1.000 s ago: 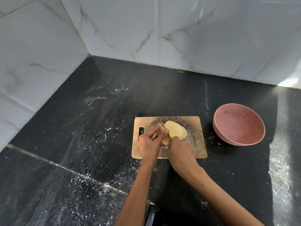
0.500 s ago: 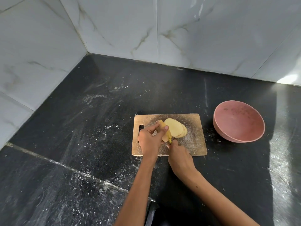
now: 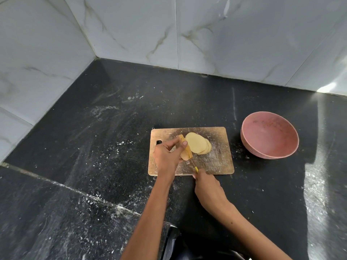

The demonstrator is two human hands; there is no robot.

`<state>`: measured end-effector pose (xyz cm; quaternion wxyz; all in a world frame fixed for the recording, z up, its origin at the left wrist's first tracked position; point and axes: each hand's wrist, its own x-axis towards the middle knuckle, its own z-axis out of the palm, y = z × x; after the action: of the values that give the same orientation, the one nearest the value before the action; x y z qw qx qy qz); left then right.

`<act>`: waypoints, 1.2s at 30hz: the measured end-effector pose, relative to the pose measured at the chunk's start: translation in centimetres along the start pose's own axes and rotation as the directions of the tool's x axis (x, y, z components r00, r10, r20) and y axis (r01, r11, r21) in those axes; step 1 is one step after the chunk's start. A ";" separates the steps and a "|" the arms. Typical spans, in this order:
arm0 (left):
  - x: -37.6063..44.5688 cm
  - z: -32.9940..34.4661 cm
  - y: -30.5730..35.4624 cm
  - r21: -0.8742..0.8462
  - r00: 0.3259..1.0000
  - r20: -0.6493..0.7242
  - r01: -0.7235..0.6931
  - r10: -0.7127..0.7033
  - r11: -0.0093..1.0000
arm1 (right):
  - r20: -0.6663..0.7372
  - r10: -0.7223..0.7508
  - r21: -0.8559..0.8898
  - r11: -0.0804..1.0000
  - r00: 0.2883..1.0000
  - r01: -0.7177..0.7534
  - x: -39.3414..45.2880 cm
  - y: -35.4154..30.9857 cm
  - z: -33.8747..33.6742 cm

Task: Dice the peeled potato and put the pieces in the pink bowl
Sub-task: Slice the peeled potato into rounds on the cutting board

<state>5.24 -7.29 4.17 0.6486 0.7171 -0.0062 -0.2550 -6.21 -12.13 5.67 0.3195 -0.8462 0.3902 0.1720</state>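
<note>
A wooden cutting board (image 3: 216, 162) lies on the black counter. Several pale round potato slices (image 3: 197, 145) lean fanned out near its middle. My left hand (image 3: 166, 156) pinches the uncut end of the potato (image 3: 185, 154) just left of the slices. A thin knife (image 3: 192, 162) with a yellow handle runs from the potato toward me, and my right hand (image 3: 208, 190) grips its handle at the board's near edge. The pink bowl (image 3: 270, 135) stands to the right of the board, with nothing in it.
Marble wall tiles (image 3: 187, 34) close off the back and left sides of the counter. White dusty smears (image 3: 105, 113) mark the black countertop (image 3: 93, 147) left of the board. A dark object (image 3: 174, 243) sits at the counter's near edge between my arms.
My right hand has drawn back toward me, from beside the potato to the board's near edge, pulling the knife through. My left hand stays on the potato.
</note>
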 end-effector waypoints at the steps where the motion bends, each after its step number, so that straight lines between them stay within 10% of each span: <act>1: -0.1 0.0 0.0 -0.007 1.000 0.002 0.001 -0.001 1.000 | -0.002 0.000 -0.014 1.000 1.000 0.000 0.1 -0.1 -0.1; 12: -0.7 -0.3 0.2 0.003 0.999 0.018 -0.033 0.033 0.999 | 0.109 0.051 0.179 0.981 0.993 -0.070 0.8 0.8 0.2; 17: -1.0 -0.6 0.1 -0.069 0.999 0.051 -0.016 0.020 0.997 | 0.387 0.084 0.607 0.726 0.918 -0.322 0.5 1.3 -1.3; 24: -1.4 -1.0 0.0 -0.155 0.996 0.082 0.036 -0.023 0.987 | 0.035 -0.006 0.115 0.993 0.999 0.002 0.6 1.3 -0.8; 36: -1.6 -1.2 0.0 -0.135 0.984 0.176 0.068 -0.043 0.989 | -0.192 -0.154 0.188 0.964 0.969 0.190 2.1 1.4 -3.3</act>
<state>4.30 -5.65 4.75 0.6870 0.6450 -0.0243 -0.3338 -5.87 -16.23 6.41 0.3830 -0.8514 0.3573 0.0272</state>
